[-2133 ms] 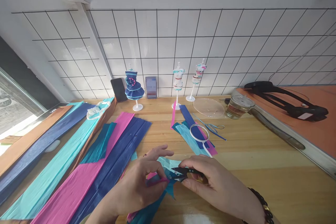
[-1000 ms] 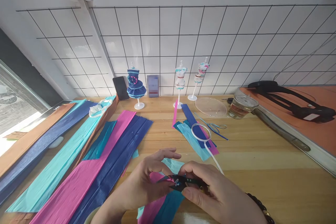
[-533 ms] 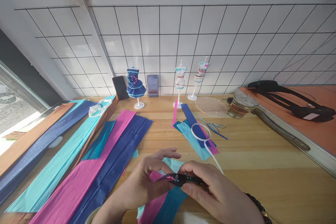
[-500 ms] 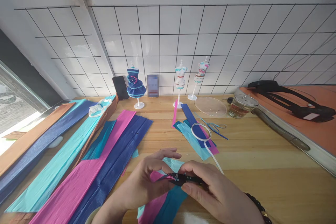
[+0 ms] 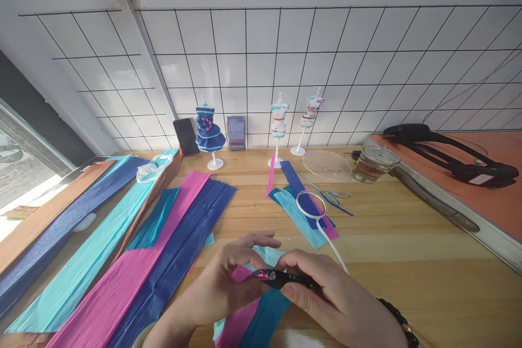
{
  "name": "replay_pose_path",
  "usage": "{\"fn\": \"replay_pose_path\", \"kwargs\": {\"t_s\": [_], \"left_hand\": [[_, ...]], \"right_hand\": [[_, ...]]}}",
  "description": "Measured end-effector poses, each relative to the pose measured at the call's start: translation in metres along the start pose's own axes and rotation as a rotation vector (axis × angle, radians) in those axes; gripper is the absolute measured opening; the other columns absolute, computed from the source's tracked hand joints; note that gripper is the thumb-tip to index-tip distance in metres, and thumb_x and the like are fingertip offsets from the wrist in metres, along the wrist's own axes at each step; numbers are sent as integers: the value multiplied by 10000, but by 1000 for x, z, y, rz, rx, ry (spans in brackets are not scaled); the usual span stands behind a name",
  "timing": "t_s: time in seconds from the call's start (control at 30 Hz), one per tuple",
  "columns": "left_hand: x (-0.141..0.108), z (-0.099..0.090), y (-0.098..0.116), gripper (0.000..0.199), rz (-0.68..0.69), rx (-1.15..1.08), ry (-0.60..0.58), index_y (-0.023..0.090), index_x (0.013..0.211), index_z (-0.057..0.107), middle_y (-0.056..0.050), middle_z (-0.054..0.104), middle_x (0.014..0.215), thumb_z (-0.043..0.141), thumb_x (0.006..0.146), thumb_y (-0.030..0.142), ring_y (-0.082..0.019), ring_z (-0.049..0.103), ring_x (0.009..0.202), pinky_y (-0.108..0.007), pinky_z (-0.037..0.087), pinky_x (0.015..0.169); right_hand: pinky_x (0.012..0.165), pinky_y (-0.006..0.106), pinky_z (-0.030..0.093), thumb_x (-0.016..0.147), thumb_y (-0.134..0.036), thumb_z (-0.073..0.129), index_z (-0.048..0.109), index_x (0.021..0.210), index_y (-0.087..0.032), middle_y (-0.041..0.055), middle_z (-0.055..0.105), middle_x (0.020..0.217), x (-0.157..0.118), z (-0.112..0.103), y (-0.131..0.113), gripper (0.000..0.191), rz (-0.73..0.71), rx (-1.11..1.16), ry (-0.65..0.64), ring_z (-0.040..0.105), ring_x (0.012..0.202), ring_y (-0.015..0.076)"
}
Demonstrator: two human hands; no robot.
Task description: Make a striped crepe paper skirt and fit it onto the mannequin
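My right hand (image 5: 330, 293) is closed around a slim black tool (image 5: 281, 278) with a thin greyish end pointing left; its exact kind is hard to make out. The thumb and bent fingers of my left hand (image 5: 222, 280) pinch at that end, where a bit of pink shows between them. Just under both hands lie overlapping crepe paper strips: a pink one (image 5: 238, 323), a teal one (image 5: 267, 318) and a light turquoise piece (image 5: 267, 254). My palms hide part of the tool and the strips.
Long crepe paper strips (image 5: 134, 261) cover the left side. Behind stand a blue-dressed mini mannequin (image 5: 210, 130) and two barer ones (image 5: 279, 122). Right of centre are paper pieces under a white ring (image 5: 312, 205) on a cord, blue-handled scissors (image 5: 336, 196), a round disc (image 5: 326, 165) and a glass jar (image 5: 375, 163).
Both hands stay almost in the same place, still together at the black tool. The whole view has shifted very slightly.
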State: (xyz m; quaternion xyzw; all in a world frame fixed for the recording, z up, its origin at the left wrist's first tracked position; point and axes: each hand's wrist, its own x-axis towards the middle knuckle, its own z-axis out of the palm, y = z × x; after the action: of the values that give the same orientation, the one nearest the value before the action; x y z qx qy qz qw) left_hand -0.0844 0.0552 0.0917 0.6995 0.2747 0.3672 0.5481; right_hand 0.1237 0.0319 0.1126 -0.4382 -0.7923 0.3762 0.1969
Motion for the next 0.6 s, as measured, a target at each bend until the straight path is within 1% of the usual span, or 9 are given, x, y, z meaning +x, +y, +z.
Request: {"fn": "replay_pose_path", "kwargs": {"t_s": [0.13, 0.4, 0.5, 0.6], "left_hand": [[1, 1, 0, 76, -10, -4, 4, 212, 832, 671, -101, 601, 1201, 658, 766, 177, -276, 433, 1245, -452, 354, 994], [1, 1, -3, 98, -2, -26, 0, 213, 827, 658, -92, 600, 1207, 647, 768, 137, -276, 433, 1245, -451, 355, 992], [0, 0, -6, 142, 16, -39, 0, 233, 857, 651, -70, 599, 1212, 644, 771, 120, -266, 428, 1248, -446, 352, 999], [-1, 0, -7, 187, 21, -45, 2, 255, 887, 644, -43, 599, 1216, 638, 775, 106, -250, 427, 1251, -445, 331, 1022]], "right_hand": [[659, 231, 384, 929, -424, 376, 530, 906, -233, -13, 582, 805, 1, -1, -1, 247, 8, -8, 0, 501, 724, 134], [617, 230, 380, 929, -416, 377, 545, 892, -229, -11, 588, 780, -1, 1, 1, 254, -9, -33, 20, 504, 694, 133], [656, 234, 388, 930, -395, 386, 547, 894, -234, -11, 602, 800, -1, 3, 2, 230, -19, -13, 36, 521, 719, 135], [644, 238, 388, 929, -395, 387, 549, 870, -230, -7, 594, 768, 0, 4, 4, 238, -17, 7, 46, 516, 699, 138]]}}
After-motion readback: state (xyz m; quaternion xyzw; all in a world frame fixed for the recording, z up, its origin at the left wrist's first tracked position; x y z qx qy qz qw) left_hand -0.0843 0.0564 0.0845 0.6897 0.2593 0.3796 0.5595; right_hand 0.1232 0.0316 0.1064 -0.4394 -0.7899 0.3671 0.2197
